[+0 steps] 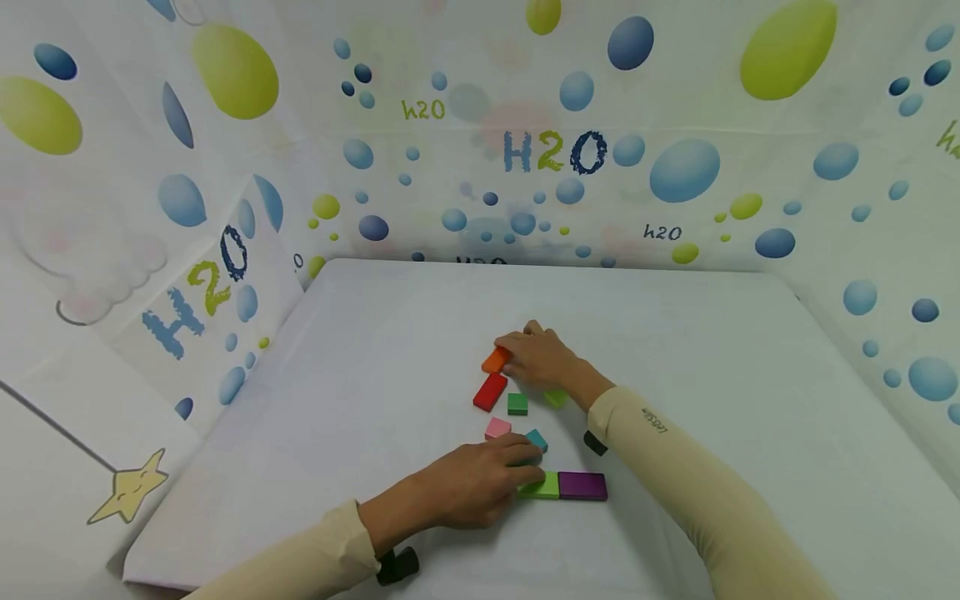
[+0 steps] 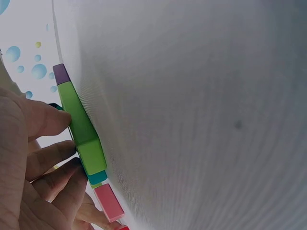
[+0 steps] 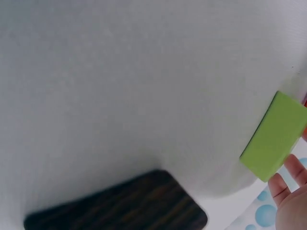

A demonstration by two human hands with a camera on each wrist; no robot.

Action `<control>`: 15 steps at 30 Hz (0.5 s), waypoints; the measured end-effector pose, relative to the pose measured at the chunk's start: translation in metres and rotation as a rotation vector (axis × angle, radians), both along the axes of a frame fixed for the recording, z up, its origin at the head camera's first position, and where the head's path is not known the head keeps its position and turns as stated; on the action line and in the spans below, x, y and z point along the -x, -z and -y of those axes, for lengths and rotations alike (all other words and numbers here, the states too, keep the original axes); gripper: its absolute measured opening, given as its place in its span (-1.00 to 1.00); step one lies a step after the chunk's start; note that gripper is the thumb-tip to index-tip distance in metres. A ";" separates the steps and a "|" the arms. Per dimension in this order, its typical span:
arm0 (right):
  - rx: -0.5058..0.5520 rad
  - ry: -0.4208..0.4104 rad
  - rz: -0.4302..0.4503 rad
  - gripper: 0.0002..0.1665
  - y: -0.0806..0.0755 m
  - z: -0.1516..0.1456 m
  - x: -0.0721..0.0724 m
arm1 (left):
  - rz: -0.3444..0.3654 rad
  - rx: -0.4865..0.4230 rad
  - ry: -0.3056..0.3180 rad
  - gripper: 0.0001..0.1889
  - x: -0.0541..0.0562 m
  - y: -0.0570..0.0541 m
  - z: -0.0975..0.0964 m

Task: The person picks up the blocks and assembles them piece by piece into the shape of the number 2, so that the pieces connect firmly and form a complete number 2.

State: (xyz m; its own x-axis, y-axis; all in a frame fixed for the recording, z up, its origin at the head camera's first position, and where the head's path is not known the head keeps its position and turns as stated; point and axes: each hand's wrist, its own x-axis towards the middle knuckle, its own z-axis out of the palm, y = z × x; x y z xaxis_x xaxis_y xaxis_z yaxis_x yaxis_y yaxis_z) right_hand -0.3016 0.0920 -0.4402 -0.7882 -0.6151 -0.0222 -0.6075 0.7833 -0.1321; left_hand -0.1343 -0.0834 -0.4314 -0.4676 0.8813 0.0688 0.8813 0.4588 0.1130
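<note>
In the head view my right hand (image 1: 543, 358) pinches an orange block (image 1: 495, 360) on the white table. A red block (image 1: 491, 392) lies just in front of it. Below the hand sits a lime block (image 1: 556, 398), seen larger in the right wrist view (image 3: 276, 136). Nearer me, my left hand (image 1: 480, 483) has its thumb against a light green block (image 2: 81, 120), which meets a purple block (image 1: 582, 486) end to end. The other fingers lie over a teal block (image 1: 537, 440), partly hidden by them. A pink block (image 1: 498, 428) is just beyond.
A small green block (image 1: 517, 404) lies between the two hands. Dark items (image 1: 596, 442) show beside the right cuff and under the left one (image 1: 397, 567). A blurred dark rounded shape (image 3: 120, 206) fills the lower right wrist view. Patterned sheets (image 1: 480, 167) surround the table.
</note>
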 end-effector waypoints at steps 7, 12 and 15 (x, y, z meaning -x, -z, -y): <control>0.019 0.034 -0.009 -0.65 -0.003 -0.001 0.000 | -0.017 -0.006 0.005 -0.59 0.001 0.002 0.000; 0.026 0.030 -0.017 -0.64 -0.001 -0.005 0.002 | -0.020 -0.005 0.005 -0.59 0.001 0.003 0.001; 0.037 0.039 -0.006 -0.62 0.000 -0.008 0.003 | -0.017 -0.002 0.003 -0.59 0.001 0.003 0.001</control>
